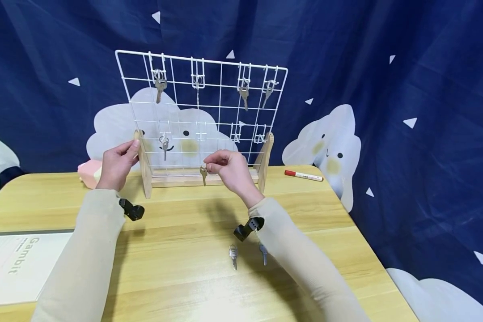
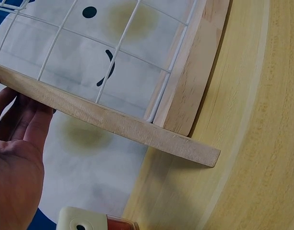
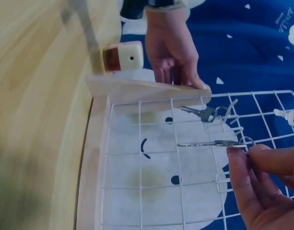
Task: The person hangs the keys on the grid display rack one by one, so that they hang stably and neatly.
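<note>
A white wire grid rack point(image 1: 213, 61) stands in a wooden frame on the table. My left hand point(image 1: 118, 164) grips the left wooden post point(image 1: 146, 174), thumb in front; in the left wrist view its fingers point(image 2: 36, 124) lie against the post's edge. My right hand point(image 1: 232, 170) pinches the ring of a key point(image 1: 203, 175), which hangs before the lower grid. Seen from the right wrist, that key point(image 3: 209, 143) is apart from the wires, near a lower hook. Several keys hang on the upper hooks, such as one key point(image 1: 244, 96); another key point(image 1: 165, 145) hangs lower left.
Two loose keys lie on the table near my right forearm: one key point(image 1: 233, 256) and another key point(image 1: 263, 254). A red-capped marker point(image 1: 303, 175) lies at the right. A Gambit-printed booklet point(image 1: 16, 273) is at the left. Behind the left hand sits a pink-and-cream object point(image 1: 90, 172).
</note>
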Action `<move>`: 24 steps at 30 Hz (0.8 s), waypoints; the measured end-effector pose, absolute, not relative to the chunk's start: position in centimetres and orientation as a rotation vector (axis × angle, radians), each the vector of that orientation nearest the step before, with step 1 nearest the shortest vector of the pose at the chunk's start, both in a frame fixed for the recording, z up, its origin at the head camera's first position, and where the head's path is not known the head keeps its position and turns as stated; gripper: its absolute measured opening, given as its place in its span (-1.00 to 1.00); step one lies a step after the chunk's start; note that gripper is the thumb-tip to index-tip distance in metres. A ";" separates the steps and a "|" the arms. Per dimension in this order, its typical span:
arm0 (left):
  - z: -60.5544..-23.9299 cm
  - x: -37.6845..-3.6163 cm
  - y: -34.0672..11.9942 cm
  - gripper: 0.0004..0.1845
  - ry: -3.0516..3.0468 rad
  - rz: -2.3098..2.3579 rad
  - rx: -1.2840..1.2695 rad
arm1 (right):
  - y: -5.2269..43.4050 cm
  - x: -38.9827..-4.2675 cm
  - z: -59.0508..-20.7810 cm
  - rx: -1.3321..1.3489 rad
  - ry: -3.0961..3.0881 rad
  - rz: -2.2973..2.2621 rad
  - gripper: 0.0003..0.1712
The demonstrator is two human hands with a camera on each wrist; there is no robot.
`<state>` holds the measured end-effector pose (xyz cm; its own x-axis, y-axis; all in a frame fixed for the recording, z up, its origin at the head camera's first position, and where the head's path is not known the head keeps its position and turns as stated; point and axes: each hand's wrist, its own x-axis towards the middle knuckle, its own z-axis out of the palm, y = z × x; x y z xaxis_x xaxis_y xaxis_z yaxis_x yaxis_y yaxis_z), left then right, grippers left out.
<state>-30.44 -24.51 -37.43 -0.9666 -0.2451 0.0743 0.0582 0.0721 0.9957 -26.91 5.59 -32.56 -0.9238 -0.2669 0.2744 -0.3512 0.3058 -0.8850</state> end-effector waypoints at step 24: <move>-37.6 -30.6 -24.6 -0.21 -2.104 -2.011 0.181 | 3.8 -29.8 -30.6 0.465 -2.266 1.849 -0.91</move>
<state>-30.57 -24.59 -37.64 -0.9671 -0.2426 0.0767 0.0657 0.0532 0.9964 -29.76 3.82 -30.64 -0.9349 -0.1263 0.3317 -0.3503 0.1775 -0.9197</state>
